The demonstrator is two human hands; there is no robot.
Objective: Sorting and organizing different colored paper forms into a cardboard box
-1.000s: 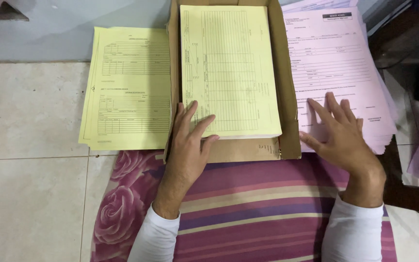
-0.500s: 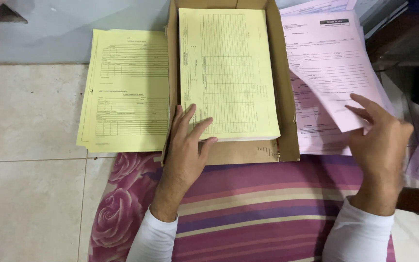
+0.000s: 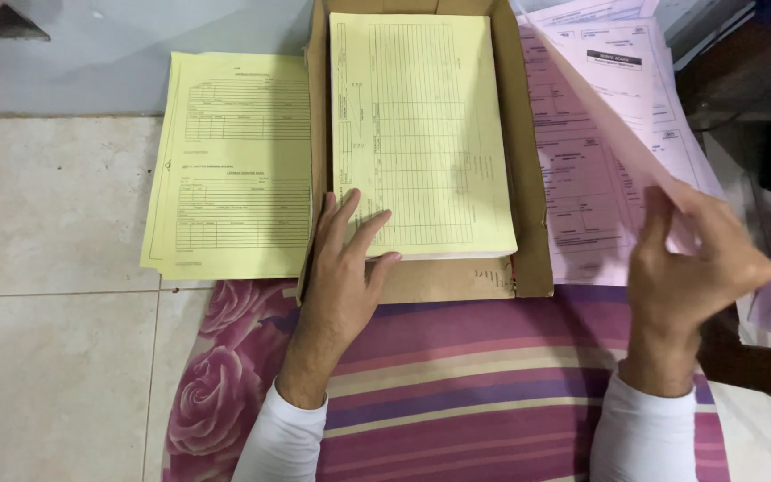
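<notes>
Over at the right, a single pale pink printed form sheet (image 3: 613, 116) is lifted off the pink paper stack (image 3: 582, 205), tilted, its long axis running from the near-right corner up and away to the far left. Half a second ago it lay flatter. Right hand (image 3: 684, 268) pinches its near corner; left hand (image 3: 345, 268) rests spread on the yellow form stack (image 3: 417, 125) inside one shallow brown cardboard box (image 3: 528, 178). A second yellow stack (image 3: 234, 165) lies on the floor.
</notes>
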